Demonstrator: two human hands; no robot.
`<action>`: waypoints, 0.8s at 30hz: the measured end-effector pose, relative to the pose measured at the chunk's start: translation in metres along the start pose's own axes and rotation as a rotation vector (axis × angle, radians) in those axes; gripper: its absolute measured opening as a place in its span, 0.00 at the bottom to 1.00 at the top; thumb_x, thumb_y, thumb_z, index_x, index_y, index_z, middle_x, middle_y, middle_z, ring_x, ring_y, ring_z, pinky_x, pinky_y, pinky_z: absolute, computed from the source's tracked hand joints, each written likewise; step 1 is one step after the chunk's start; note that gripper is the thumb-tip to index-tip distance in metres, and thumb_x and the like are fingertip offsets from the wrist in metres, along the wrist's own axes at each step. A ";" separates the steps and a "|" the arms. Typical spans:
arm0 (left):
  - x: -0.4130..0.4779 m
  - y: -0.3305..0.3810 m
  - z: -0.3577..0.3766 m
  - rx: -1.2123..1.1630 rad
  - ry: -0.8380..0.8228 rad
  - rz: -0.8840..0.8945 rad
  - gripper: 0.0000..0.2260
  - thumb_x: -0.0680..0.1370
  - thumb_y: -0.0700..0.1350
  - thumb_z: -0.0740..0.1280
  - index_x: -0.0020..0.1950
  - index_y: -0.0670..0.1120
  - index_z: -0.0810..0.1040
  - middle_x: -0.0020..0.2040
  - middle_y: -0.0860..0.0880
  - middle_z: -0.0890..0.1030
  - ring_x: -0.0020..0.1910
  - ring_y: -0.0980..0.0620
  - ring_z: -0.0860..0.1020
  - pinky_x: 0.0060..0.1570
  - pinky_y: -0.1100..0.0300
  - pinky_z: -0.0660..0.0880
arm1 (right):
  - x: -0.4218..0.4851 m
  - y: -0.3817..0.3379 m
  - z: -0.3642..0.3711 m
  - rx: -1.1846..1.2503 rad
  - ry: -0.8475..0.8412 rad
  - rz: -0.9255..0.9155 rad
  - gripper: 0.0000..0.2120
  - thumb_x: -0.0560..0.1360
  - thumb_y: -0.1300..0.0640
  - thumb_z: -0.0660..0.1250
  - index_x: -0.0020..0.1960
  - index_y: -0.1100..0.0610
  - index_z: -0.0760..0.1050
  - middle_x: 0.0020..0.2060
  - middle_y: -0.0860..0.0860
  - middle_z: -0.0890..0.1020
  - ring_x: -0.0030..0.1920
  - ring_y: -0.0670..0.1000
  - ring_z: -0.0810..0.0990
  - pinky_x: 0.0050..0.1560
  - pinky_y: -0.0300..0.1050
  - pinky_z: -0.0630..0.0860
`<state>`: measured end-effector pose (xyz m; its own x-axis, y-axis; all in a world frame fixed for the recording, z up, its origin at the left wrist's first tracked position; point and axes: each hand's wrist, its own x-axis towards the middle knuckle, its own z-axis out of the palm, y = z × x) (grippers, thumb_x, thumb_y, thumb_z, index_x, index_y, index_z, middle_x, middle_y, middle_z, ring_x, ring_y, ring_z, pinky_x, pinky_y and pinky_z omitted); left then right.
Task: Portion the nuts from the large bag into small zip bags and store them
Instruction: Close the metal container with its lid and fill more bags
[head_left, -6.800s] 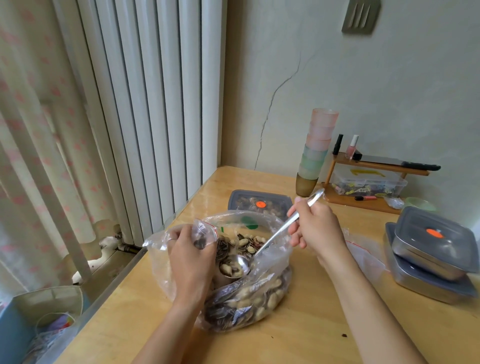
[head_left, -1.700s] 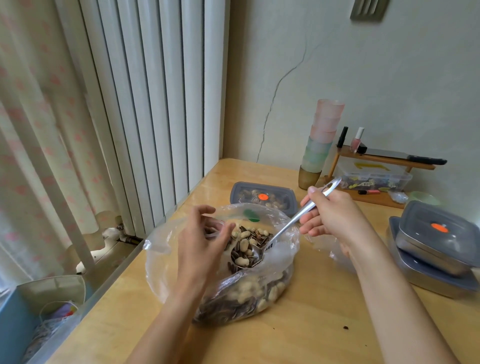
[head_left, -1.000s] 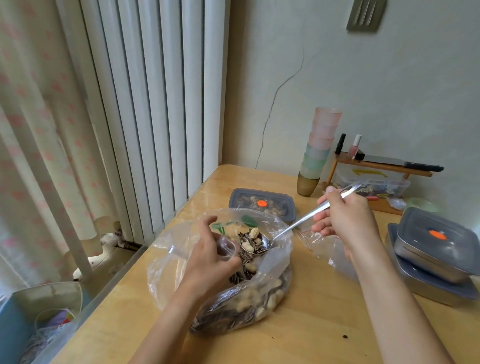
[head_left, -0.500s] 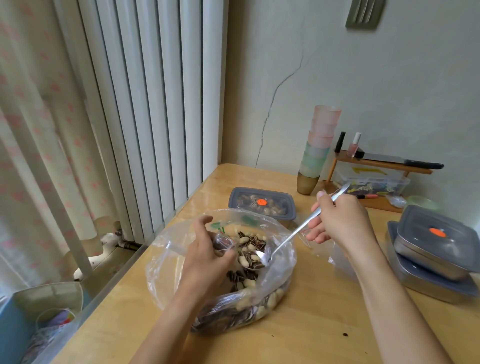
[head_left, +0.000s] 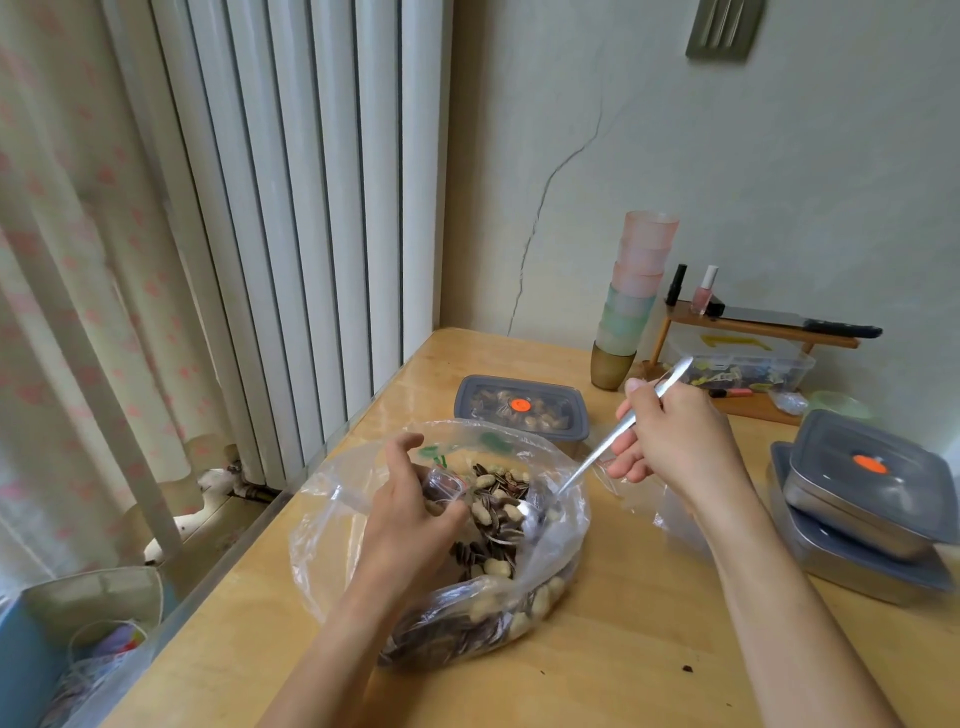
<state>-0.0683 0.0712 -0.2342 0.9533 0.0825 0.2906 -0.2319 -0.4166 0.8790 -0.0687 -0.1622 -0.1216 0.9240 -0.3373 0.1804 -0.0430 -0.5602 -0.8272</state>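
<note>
In the open large bag (head_left: 332, 530) on the surface (head_left: 623, 649), the left hand (head_left: 410, 525) reaches down, its fingers (head_left: 447, 512) pinching a small zip bag (head_left: 442, 483) just above the nuts (head_left: 498, 512), the bag's green print unreadable, while the raised right hand (head_left: 675, 447) grips a spoon (head_left: 605, 449) slanting into them.

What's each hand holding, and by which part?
Right hand grips the metal spoon by its upper handle; left hand holds the small zip bag near its mouth.

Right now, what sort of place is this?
Probably a home room: wooden table by a patterned curtain, stacked plastic cups, nail polish bottle on a small shelf.
</note>
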 end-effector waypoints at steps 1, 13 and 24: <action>0.000 0.001 0.000 -0.001 -0.002 0.001 0.29 0.75 0.40 0.73 0.69 0.53 0.62 0.42 0.49 0.81 0.40 0.60 0.80 0.40 0.62 0.78 | 0.000 0.000 0.000 -0.004 -0.005 -0.007 0.20 0.86 0.52 0.55 0.46 0.62 0.78 0.27 0.55 0.83 0.27 0.57 0.84 0.33 0.46 0.77; 0.001 -0.004 0.002 -0.024 -0.069 0.061 0.29 0.76 0.41 0.73 0.71 0.53 0.62 0.42 0.51 0.82 0.39 0.54 0.80 0.41 0.60 0.78 | -0.003 -0.008 -0.009 0.152 0.184 -0.131 0.19 0.87 0.50 0.56 0.45 0.60 0.77 0.28 0.55 0.83 0.26 0.55 0.83 0.28 0.43 0.75; -0.002 0.003 0.008 -0.197 -0.031 -0.013 0.31 0.74 0.44 0.78 0.69 0.54 0.62 0.41 0.50 0.81 0.33 0.58 0.80 0.34 0.64 0.76 | -0.041 -0.043 0.021 -0.003 0.194 -0.844 0.17 0.86 0.52 0.59 0.46 0.61 0.80 0.30 0.47 0.80 0.27 0.46 0.81 0.28 0.41 0.75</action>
<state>-0.0693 0.0623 -0.2350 0.9612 0.0570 0.2698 -0.2503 -0.2300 0.9404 -0.0970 -0.1086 -0.1045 0.5667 0.0695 0.8210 0.6265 -0.6836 -0.3746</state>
